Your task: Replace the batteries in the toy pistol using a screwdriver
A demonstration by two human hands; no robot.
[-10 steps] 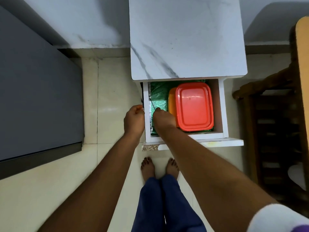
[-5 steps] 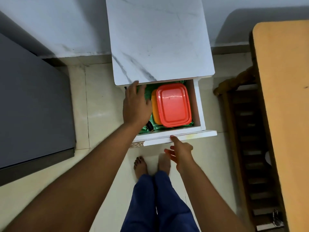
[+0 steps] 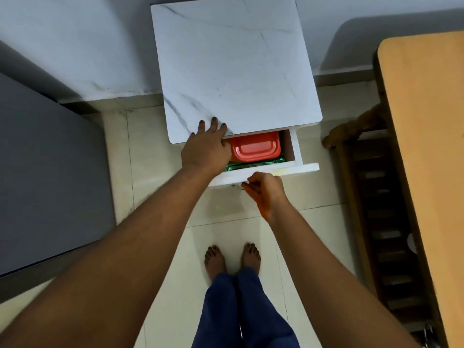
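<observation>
No toy pistol, screwdriver or batteries show in the head view. A white marble-topped cabinet (image 3: 236,71) stands in front of me with its drawer (image 3: 296,169) partly out. My left hand (image 3: 204,151) lies over the drawer's left end, fingers spread onto the cabinet's top edge, with nothing visible in it. My right hand (image 3: 266,189) is curled on the lower edge of the drawer front near its middle. Inside the drawer lies a red-lidded box (image 3: 253,149) on a green liner (image 3: 256,164); my left hand hides the drawer's left part.
A wooden table (image 3: 426,146) runs down the right side, with a dark wooden chair (image 3: 381,222) tucked beside it. A large grey surface (image 3: 45,172) fills the left. My bare feet (image 3: 232,259) stand on pale floor tiles just before the cabinet.
The drawer has slid further in. My left hand rose from inside the drawer to the cabinet's top edge. My right hand left the drawer's inside and closed on the drawer front.
</observation>
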